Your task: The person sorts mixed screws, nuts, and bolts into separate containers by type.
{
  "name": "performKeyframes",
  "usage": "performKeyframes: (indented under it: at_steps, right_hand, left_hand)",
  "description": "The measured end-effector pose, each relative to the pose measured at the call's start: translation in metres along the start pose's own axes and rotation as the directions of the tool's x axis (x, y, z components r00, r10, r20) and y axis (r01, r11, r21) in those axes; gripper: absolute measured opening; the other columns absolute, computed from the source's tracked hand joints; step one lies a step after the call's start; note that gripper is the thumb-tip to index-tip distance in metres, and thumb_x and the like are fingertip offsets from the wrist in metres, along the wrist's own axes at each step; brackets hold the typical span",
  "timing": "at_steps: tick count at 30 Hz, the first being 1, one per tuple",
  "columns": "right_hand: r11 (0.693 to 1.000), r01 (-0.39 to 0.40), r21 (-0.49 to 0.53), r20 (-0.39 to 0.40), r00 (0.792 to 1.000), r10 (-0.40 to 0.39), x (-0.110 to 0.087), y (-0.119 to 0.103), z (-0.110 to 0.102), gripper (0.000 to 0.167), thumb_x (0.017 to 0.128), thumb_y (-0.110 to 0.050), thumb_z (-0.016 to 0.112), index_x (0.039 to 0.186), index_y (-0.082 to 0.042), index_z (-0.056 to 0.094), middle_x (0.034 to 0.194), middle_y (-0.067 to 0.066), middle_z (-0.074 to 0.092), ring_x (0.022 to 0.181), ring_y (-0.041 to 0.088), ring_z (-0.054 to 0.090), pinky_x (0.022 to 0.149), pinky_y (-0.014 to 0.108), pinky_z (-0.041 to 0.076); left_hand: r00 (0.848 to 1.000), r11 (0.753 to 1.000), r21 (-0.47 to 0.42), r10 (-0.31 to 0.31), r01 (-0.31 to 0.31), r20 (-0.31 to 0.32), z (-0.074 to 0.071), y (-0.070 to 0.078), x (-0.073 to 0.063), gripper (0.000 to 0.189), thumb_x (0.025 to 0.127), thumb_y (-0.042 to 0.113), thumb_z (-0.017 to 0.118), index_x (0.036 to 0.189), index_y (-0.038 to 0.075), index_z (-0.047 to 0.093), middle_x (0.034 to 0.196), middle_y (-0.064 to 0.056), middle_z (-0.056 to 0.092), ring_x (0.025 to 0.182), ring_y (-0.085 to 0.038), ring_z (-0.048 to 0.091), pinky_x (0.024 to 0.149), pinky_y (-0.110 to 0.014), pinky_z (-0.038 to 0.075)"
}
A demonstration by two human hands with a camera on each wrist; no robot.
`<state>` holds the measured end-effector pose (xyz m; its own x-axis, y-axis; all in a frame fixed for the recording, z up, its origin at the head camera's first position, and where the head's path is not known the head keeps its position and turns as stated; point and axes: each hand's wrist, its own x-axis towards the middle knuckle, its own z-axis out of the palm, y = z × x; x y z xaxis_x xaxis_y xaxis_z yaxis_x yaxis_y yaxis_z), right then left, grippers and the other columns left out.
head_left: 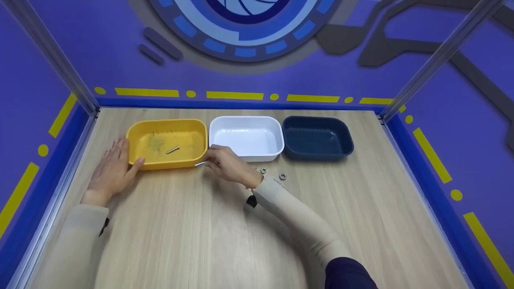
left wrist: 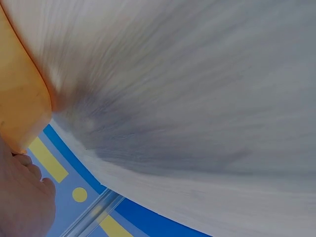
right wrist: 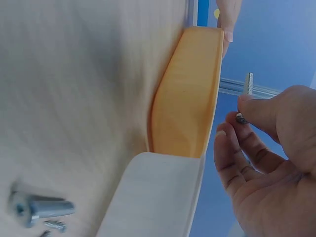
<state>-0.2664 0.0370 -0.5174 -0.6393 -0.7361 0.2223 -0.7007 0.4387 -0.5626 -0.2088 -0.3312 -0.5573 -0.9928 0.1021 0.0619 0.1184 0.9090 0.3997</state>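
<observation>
My right hand (head_left: 229, 162) pinches a silver screw (right wrist: 249, 84) between thumb and fingertips, over the front right corner of the yellow bin (head_left: 196, 162). The screw's threaded end sticks out past the thumb in the right wrist view. Inside the yellow bin lies another screw (head_left: 172, 149). My left hand (head_left: 110, 172) rests against that bin's left side, fingers straight along the wall and thumb at the front rim. In the left wrist view only part of the left hand (left wrist: 24, 197) and the bin's end show.
Right of the yellow bin stand a white bin (head_left: 247, 140) and a dark blue bin (head_left: 317, 140). In front lie two nuts, one nut (head_left: 263, 170) left of another nut (head_left: 283, 176). A thick bolt (right wrist: 47, 208) and smaller screws (right wrist: 55, 225) lie on the table.
</observation>
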Motion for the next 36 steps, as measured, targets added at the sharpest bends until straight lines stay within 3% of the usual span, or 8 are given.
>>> performKeyframes:
  at_steps: [18, 36]
  right_hand:
    - [0.999, -0.031, -0.029, 0.026, 0.999, 0.032, 0.044, -0.014, 0.0, 0.017, 0.107, -0.012, 0.065, 0.118, -0.005, 0.076, 0.115, 0.007, 0.073, 0.103, 0.013, 0.067, 0.092, 0.015, 0.055]
    - [0.996, -0.082, -0.032, 0.045, 0.996, 0.083, 0.101, -0.025, -0.008, 0.017, 0.109, -0.011, 0.062, 0.115, -0.006, 0.077, 0.112, 0.006, 0.073, 0.101, 0.013, 0.067, 0.086, 0.017, 0.056]
  left_hand:
    - [1.0, 1.0, 0.003, 0.005, -0.006, 0.018, 0.003, -0.001, 0.003, 0.091, 0.113, 0.06, 0.034, 0.169, -0.005, 0.002, 0.175, -0.033, 0.005, 0.164, -0.051, 0.005, 0.133, -0.066, 0.005]
    - [1.0, 1.0, -0.007, -0.009, 0.009, 0.023, -0.001, 0.001, 0.0, 0.092, 0.112, 0.061, 0.032, 0.169, -0.003, -0.001, 0.176, -0.031, 0.003, 0.164, -0.05, 0.002, 0.134, -0.064, 0.004]
